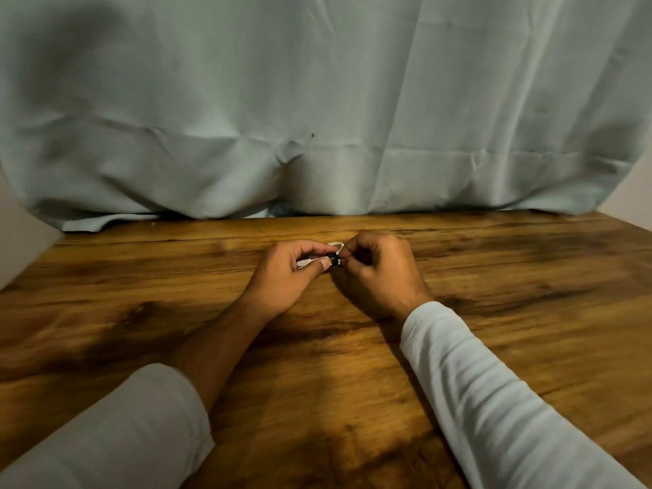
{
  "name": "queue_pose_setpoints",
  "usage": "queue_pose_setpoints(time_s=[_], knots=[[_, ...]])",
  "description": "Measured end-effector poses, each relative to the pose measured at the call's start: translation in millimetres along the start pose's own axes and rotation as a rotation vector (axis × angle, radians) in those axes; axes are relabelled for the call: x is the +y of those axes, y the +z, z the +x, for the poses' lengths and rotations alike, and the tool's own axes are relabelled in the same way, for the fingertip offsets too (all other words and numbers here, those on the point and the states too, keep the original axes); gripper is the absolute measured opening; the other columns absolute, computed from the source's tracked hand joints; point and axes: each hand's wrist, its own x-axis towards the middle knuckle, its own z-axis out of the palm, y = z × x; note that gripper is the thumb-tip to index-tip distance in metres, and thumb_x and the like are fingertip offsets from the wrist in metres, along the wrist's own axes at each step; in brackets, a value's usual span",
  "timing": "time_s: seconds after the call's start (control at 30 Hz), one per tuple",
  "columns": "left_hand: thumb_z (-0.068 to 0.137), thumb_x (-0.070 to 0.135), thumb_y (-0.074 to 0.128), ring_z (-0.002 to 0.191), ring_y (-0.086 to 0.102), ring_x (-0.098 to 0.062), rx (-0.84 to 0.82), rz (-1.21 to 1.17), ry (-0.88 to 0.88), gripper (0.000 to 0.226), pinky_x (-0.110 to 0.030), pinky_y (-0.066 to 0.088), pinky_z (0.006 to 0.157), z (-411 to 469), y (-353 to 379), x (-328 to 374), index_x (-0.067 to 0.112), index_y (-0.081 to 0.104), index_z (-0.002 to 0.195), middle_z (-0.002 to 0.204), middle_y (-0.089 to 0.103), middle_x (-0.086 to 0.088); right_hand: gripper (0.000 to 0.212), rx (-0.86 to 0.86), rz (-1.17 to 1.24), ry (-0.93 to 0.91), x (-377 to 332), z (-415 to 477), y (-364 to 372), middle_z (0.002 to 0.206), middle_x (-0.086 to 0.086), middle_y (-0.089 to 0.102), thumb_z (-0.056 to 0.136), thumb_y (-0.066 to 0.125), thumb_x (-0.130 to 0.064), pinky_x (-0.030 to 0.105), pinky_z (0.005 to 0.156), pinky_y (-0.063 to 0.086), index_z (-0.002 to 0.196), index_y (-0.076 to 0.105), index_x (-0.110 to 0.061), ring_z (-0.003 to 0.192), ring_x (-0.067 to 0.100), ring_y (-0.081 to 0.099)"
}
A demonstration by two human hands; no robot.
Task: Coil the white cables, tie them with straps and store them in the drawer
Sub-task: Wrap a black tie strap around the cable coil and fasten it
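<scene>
two hands are at work here, with just one small bundle between them. the left hand [282, 277] and the right hand [379, 273] meet near the middle of the table [511, 270], toward its far edge, knuckles almost touching. i count one white cable [305, 262], folded into a tight little coil. only bits of it show: a short stretch poking out under the left fingers, and a loop peeking up behind, between the two hands. around it sits one black strap [333, 260], a dark band right where the hands come together.

the left hand is closed round the coil, fingers curled over the top and the thumb pressed against it from the near side. the right hand is closed too, fingers tucked in, thumb and forefinger pinching at the strap. the hands hide most of the bundle, so i can't tell how many turns the coil has, or whether the strap is fastened.

there are two pale sleeves. the left sleeve [116, 435] ends well short of the wrist, leaving the forearm bare, and the right sleeve [494, 400] reaches the wrist. both forearms lie low over the wood.

the table is one dark-grained wooden top. behind it hangs one wrinkled pale blue-green cloth [317, 100], its hem bunched on the table's far edge. a strip of plain wall [21, 234] shows at either side of it.
</scene>
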Motion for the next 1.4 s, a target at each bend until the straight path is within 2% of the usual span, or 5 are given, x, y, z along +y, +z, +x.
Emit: queue_pose_setpoints(time_s=[0.6,0.73,0.97,1.2,1.4], knots=[[0.095,0.015,0.071,0.112,0.068,-0.003,-0.016,0.072,0.024,0.027,-0.043,0.054,0.104,-0.4,5.0,2.1,0.024,0.076,0.12,0.116,0.076,0.014,0.014,-0.118,-0.301,-0.166,-25.0,-3.9,-22.5,0.091,0.0,0.066,0.088,0.064,-0.027,0.036,0.069,0.054,0.095,0.075,-0.023,0.082,0.02,0.061],[0.094,0.012,0.071,0.109,0.068,0.0,-0.017,0.093,0.053,0.027,-0.038,0.054,0.103,-1.7,5.3,5.5,0.019,0.076,0.119,0.114,0.076,0.011,0.03,-0.143,-0.259,-0.162,-19.8,-2.5,-21.9,0.094,0.001,0.069,0.083,0.051,-0.032,0.041,0.074,0.056,0.097,0.075,-0.024,0.085,0.02,0.062],[0.093,0.018,0.07,0.111,0.07,-0.007,-0.009,0.038,0.037,0.028,-0.047,0.055,0.102,-0.5,5.4,1.4,0.021,0.076,0.12,0.115,0.077,0.01,0.013,-0.136,-0.151,-0.086,-6.3,3.4,-19.9,0.088,-0.008,0.072,0.09,0.069,-0.019,0.032,0.072,0.055,0.094,0.076,-0.03,0.082,0.01,0.066],[0.094,0.013,0.071,0.11,0.069,-0.003,-0.006,0.061,0.045,0.028,-0.044,0.055,0.103,0.0,4.9,0.4,0.023,0.076,0.12,0.114,0.076,0.013,0.018,-0.16,-0.153,-0.109,-9.1,2.3,-18.1,0.091,-0.006,0.073,0.089,0.061,-0.024,0.037,0.073,0.058,0.094,0.077,-0.029,0.082,0.011,0.066],[0.091,0.018,0.072,0.109,0.071,-0.009,0.012,-0.007,0.012,0.026,-0.047,0.055,0.102,0.8,4.9,-0.4,0.022,0.077,0.117,0.113,0.077,0.009,0.017,-0.087,0.046,0.028,-2.3,1.8,-13.2,0.085,-0.011,0.073,0.092,0.071,-0.014,0.024,0.07,0.051,0.088,0.074,-0.03,0.082,0.006,0.067]])
